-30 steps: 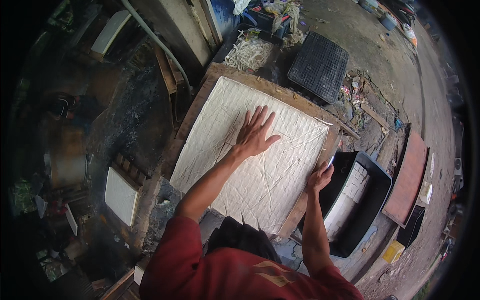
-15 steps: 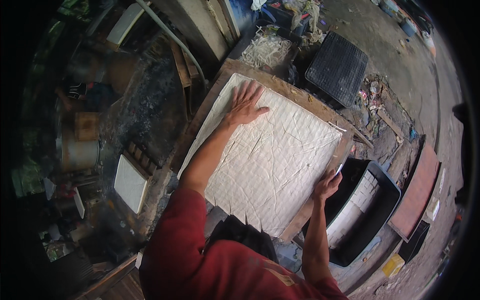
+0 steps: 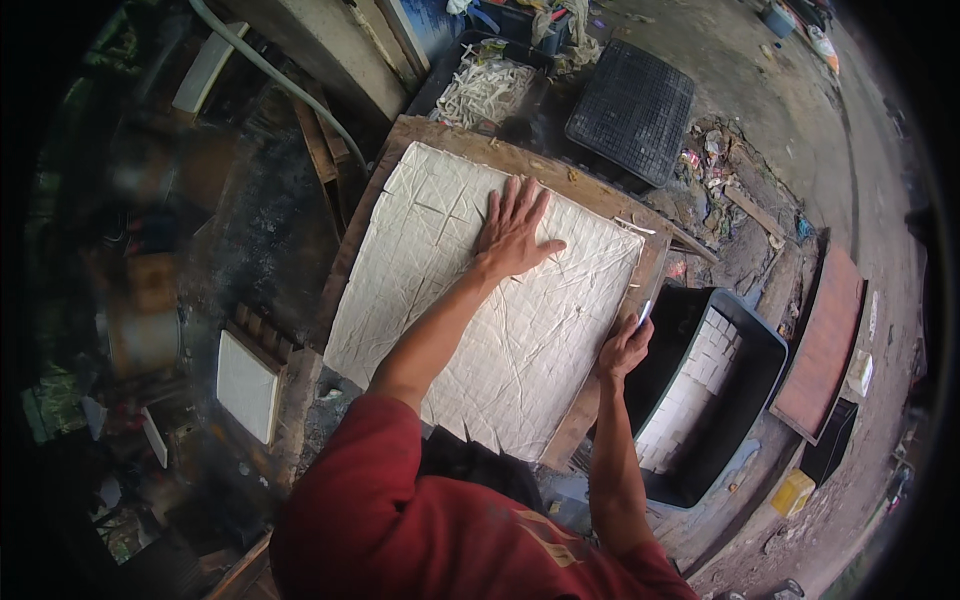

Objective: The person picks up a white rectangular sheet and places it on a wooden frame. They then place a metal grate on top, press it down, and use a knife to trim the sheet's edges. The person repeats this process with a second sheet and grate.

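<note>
A large white slab (image 3: 430,290), like tofu with a creased surface and faint grid lines, lies flat on a wooden board (image 3: 465,145). My left hand (image 3: 515,232) rests palm down on its far middle part, fingers spread. By the slab's right edge my right hand (image 3: 625,350) is closed round a thin tool, seemingly a knife (image 3: 645,312); only a narrow pale piece of it shows. Thin white strips (image 3: 634,226) lie on the board beside the slab's far right corner.
Right of the board stands a black tub (image 3: 770,345) with rows of white blocks (image 3: 690,390). Beyond the board are a bin of white scraps (image 3: 490,90) and a dark gridded crate (image 3: 632,112). At left is a smaller white slab (image 3: 248,385); a reddish board (image 3: 822,340) lies far right.
My left hand has shifted right and nearer across the slab, still flat. Thin strips now show apart from the slab's far right corner. The whole view has shifted slightly.
</note>
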The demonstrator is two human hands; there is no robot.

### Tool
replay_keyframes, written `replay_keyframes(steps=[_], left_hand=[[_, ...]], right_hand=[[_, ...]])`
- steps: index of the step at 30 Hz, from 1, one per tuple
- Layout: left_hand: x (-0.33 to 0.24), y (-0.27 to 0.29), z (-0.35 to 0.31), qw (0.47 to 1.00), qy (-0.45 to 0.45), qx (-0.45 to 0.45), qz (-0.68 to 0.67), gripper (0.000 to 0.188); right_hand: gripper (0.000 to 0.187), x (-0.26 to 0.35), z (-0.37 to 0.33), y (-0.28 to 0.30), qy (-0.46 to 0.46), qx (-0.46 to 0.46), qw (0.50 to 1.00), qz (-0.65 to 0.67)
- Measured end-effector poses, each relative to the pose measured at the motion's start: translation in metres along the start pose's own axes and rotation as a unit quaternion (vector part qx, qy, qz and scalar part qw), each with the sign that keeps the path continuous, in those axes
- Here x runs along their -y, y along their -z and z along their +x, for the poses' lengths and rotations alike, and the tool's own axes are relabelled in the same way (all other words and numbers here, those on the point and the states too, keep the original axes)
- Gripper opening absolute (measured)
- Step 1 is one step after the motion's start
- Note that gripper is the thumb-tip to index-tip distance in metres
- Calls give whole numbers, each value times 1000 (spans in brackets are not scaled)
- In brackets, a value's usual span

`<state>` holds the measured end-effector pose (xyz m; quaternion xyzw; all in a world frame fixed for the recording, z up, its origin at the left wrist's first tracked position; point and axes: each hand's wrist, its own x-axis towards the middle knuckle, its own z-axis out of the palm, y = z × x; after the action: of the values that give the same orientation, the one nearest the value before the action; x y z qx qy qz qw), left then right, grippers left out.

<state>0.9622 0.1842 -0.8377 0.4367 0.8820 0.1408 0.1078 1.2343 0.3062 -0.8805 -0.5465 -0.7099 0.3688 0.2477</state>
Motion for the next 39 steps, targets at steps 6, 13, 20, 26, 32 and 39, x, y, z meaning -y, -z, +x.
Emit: replay_keyframes(steps=[6, 13, 20, 26, 32, 39], left_hand=[[-47, -18, -4, 998, -41, -23, -29, 104], [-93, -45, -22, 995, -64, -79, 19, 97], [-174, -46, -224, 992, -49, 42, -104, 87], [-157, -65, -290, 996, -14, -62, -61, 91], [-107, -31, -340, 998, 42, -44, -23, 94], [-23, -2, -362, 993, 102, -60, 28, 99]], right_hand=[[41, 4, 4, 1, 53, -27, 998, 27], [35, 5, -7, 12, 85, -52, 994, 33], [46, -8, -13, 18, 55, -23, 998, 29], [52, -10, -8, 23, 144, -38, 989, 23], [55, 3, -20, 37, 45, 3, 999, 1], [57, -13, -28, 48, 132, -9, 991, 25]])
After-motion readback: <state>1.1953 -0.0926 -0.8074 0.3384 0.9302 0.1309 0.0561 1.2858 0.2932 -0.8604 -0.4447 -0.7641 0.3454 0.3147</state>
